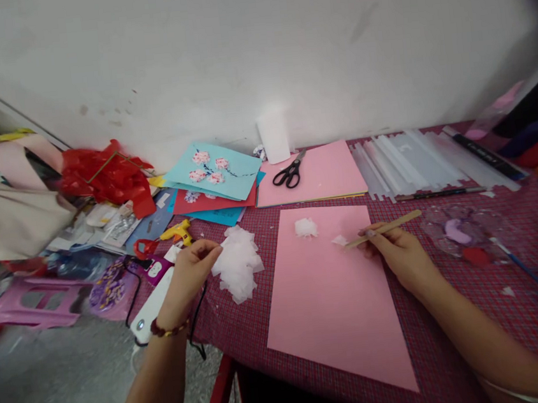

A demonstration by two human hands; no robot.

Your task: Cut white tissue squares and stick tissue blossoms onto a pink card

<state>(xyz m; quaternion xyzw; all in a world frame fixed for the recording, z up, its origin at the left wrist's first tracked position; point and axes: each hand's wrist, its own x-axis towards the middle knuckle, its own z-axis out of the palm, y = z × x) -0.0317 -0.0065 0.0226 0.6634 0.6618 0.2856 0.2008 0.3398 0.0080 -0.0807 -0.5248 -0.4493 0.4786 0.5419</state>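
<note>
My right hand [399, 255] grips a wooden craft stick [398, 221]. The stick's left tip meets a small white tissue piece [340, 240] over a pink paper sheet [333, 310]. Left of that piece, a white tissue puff [306, 227] sits near the sheet's top edge. My left hand [192, 270] is closed in a pinch at the left edge of a pile of white tissue squares [239, 262]. Whether a square is between its fingertips I cannot make out.
Black scissors [290, 172] lie on pink paper [328, 169] at the back. Flower-decorated cards [213, 172] are stacked beside it. A yellow glue gun [177, 233] and white power strip [152, 307] are at left. Clear glue sticks [404, 165] and a paintbrush [531, 273] are at right.
</note>
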